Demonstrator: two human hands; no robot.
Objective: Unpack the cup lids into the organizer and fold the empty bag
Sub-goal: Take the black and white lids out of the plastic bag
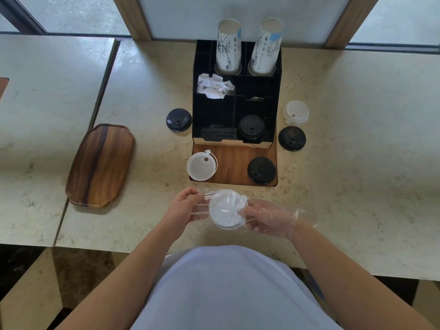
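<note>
Bag: clear thin plastic bag point(234, 204), wrapped over a white round lid point(225, 210), held above the bench point(345, 163) edge.
Writing: none readable (cup prints too small).
Left grip: left hand point(184, 206) pinched the bag's left side.
Right grip: right hand point(269, 217), in a clear glove, grasped the bag's right side.
Organizer: black organizer point(235, 96) stood well beyond the hands.
</note>
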